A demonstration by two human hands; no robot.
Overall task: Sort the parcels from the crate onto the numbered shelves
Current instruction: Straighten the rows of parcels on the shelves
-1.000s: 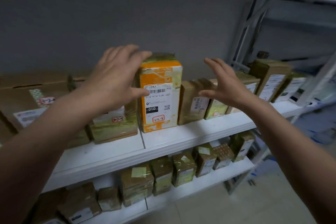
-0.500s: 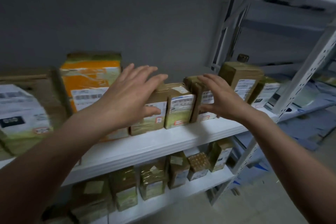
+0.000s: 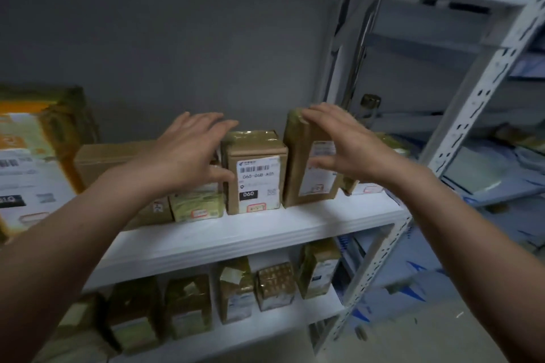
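Upright brown cardboard parcel labelled 060 point(image 3: 257, 177) stands just right of the open-fingered left hand point(image 3: 188, 156), with the right hand point(image 3: 348, 150) spread open farther right.

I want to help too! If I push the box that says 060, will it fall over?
Probably not: the 060 box stands flat on the shelf on a broad base. Its cardboard looks stiff, so it should slide, not bend. Its shiny tape may feel slippery.

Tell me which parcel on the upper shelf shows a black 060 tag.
The brown parcel standing between the left hand and the right hand: white label reading 060-06B A05, black 060 tag beneath.
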